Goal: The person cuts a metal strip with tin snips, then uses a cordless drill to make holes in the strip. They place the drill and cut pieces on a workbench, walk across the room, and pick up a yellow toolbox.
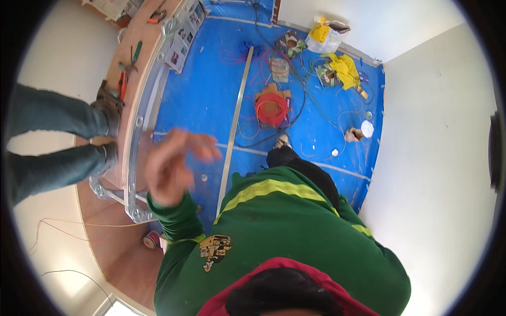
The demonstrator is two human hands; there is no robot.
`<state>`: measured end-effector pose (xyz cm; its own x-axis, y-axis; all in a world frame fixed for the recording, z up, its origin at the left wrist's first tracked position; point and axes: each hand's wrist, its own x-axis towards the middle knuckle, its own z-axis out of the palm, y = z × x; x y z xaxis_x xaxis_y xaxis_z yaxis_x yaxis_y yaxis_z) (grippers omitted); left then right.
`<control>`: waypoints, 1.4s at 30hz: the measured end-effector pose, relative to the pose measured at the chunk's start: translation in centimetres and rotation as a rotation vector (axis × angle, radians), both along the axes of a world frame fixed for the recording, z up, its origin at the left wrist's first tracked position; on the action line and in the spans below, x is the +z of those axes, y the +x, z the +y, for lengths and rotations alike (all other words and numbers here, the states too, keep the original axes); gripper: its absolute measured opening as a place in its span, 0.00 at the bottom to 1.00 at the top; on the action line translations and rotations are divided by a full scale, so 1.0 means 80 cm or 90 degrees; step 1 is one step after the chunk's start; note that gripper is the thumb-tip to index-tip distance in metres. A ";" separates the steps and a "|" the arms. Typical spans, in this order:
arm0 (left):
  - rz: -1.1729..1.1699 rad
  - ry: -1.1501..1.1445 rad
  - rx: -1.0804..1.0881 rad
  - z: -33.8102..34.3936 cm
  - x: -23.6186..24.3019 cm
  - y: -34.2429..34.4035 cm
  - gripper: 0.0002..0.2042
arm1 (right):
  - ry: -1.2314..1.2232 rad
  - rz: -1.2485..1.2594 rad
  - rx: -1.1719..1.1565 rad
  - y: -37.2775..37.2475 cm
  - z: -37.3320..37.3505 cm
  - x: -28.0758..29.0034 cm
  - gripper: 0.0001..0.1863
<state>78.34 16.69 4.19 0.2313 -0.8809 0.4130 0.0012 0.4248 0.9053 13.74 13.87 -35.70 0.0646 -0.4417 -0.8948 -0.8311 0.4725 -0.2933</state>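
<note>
My left hand (176, 166) is raised in front of my green sleeve, left of my body, blurred by motion. Its fingers are bent but apart, and I see nothing between them. Behind it lies the edge of a wooden scaffold platform (138, 97) with a metal frame. Green-handled pliers (138, 51) and a red-handled tool (123, 85) rest on that platform, farther from me. My right hand does not show; the right sleeve (387, 268) runs down beside my body.
Another person's legs (58, 124) stand on the platform at left. A blue floor covering (205, 68) carries a red cable coil (272, 109), loose cables, a yellow cloth (345, 71) and a white bag (327, 39). A pale strip (237, 100) crosses it. A wall (437, 131) rises at right.
</note>
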 end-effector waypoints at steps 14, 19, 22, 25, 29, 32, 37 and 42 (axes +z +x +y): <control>-0.412 0.862 -0.164 -0.093 -0.360 0.058 0.38 | -0.036 -0.003 -0.444 0.014 -0.274 0.000 0.23; -0.527 0.709 -0.048 -0.228 -0.304 0.116 0.33 | -0.041 -0.077 -0.458 0.048 -0.302 -0.006 0.24; -0.534 0.617 -0.021 -0.295 -0.270 0.152 0.31 | -0.002 -0.070 -0.447 0.062 -0.281 -0.020 0.23; -0.550 0.498 -0.001 -0.329 -0.230 0.169 0.31 | -0.111 -0.114 -0.146 0.073 -0.247 -0.032 0.20; -0.339 0.495 -0.124 -0.373 -0.164 0.192 0.32 | -0.187 -0.081 -0.008 0.093 -0.228 -0.027 0.20; -0.327 0.450 -0.132 -0.424 -0.129 0.211 0.34 | -0.177 -0.040 0.042 0.108 -0.247 -0.023 0.18; -0.369 0.338 -0.024 -0.546 -0.100 0.282 0.35 | 0.095 -0.029 -0.263 0.115 -0.305 -0.058 0.15; -0.414 0.288 0.134 -0.721 -0.100 0.382 0.34 | 0.189 -0.035 -0.290 0.139 -0.460 -0.139 0.15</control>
